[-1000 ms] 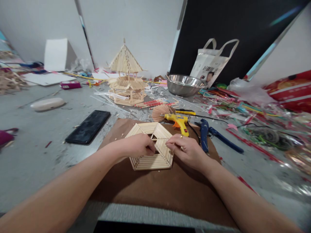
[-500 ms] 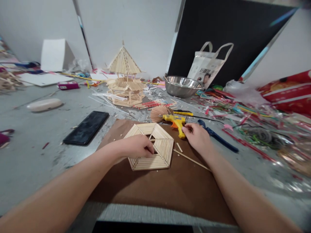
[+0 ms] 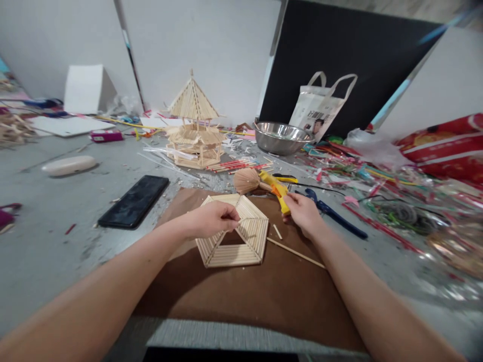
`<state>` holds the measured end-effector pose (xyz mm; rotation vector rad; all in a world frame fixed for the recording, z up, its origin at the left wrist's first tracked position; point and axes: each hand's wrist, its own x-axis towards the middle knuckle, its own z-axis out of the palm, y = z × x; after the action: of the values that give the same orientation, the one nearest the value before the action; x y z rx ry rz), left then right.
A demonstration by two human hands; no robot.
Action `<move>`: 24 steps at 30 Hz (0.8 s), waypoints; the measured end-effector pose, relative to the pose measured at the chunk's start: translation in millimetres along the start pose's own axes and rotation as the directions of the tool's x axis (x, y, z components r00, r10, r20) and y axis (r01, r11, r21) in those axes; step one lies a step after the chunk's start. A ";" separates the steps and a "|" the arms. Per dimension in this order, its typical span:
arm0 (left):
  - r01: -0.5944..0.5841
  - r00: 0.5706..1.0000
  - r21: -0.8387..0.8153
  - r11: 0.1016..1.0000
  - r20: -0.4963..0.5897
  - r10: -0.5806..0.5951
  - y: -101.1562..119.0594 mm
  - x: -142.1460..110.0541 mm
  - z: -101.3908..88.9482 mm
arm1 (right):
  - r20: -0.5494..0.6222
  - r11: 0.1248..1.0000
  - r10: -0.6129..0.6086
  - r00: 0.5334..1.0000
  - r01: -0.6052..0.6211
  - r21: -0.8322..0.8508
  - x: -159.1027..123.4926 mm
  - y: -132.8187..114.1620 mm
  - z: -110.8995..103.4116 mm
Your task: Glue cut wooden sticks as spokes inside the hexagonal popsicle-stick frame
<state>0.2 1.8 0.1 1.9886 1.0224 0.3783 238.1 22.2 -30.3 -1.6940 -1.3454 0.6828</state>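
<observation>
Hands at work over a littered grey table [image 3: 79,201], seen from the person's own head. The right hand [image 3: 305,213] has just closed around the handle of a yellow glue gun [image 3: 277,189], which was lying flat and is now tilted, its tip pointing far and left. The left hand [image 3: 212,219] has shifted slightly farther away — thumb and fingertips nearly together above a six-sided panel of pale sticks [image 3: 252,230]. Whether a thin piece is pinched there is too small to tell.

The panel lies flat on a brown sheet [image 3: 245,296], near the middle, its central opening now showing more plainly on the near side. With the tool in hand, the work seems to be turning from placing sticks to gluing, though no fresh glue can be made out.

Right of the panel lie a long loose stick [image 3: 296,252] and a short offcut [image 3: 277,231]. Farther right are blue-handled cutters [image 3: 339,220]; far off, beyond the panel, stands a pagoda-like stick model [image 3: 194,136].
</observation>
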 end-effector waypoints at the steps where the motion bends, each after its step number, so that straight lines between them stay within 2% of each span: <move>1: 0.007 1.000 -0.093 0.996 -0.014 -0.008 1.0 -0.5 -0.4 | 0.009 0.996 0.031 0.999 -0.031 0.089 -1.3 -2.3 -1.2; 3: 0.033 0.999 -0.308 0.951 -0.016 -0.040 2.1 -1.1 -0.8 | 0.031 0.956 0.067 0.997 -0.073 0.286 -4.6 -7.6 -5.2; 5: 0.051 0.998 -0.496 0.867 -0.014 -0.067 1.2 -0.7 -0.8 | 0.100 0.858 0.096 0.990 -0.133 0.495 -8.1 -12.2 -10.6; 7: 0.036 0.996 -0.621 0.783 -0.039 -0.077 -1.2 0.5 -0.8 | 0.213 0.791 0.091 0.973 -0.201 0.579 -11.8 -15.1 -15.7; 10: 0.009 0.989 -0.743 0.669 -0.092 -0.116 -4.8 2.4 -1.3 | 0.379 0.779 0.020 0.925 -0.252 0.574 -19.2 -17.5 -19.2; 12: -0.007 0.983 -0.795 0.606 -0.117 -0.142 -5.6 2.9 -1.7 | 0.418 0.766 -0.045 0.907 -0.237 0.597 -25.8 -20.5 -18.2; 15: -0.025 0.977 -0.837 0.547 -0.137 -0.164 -5.0 3.1 -1.9 | 0.403 0.729 -0.098 0.910 -0.211 0.652 -37.0 -27.9 -15.1; 17: -0.039 0.973 -0.853 0.520 -0.152 -0.176 -4.6 3.3 -1.9 | 0.403 0.733 -0.130 0.906 -0.186 0.654 -43.3 -32.0 -13.9; 24: -0.087 0.952 -0.878 0.470 -0.212 -0.219 -7.0 4.4 -2.0 | 0.327 0.850 -0.267 0.907 0.061 0.523 -52.7 -27.0 -8.4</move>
<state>-1.9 8.5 -4.7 0.9208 0.8018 0.9748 217.2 -28.9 -7.3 -1.0353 -1.4023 1.1979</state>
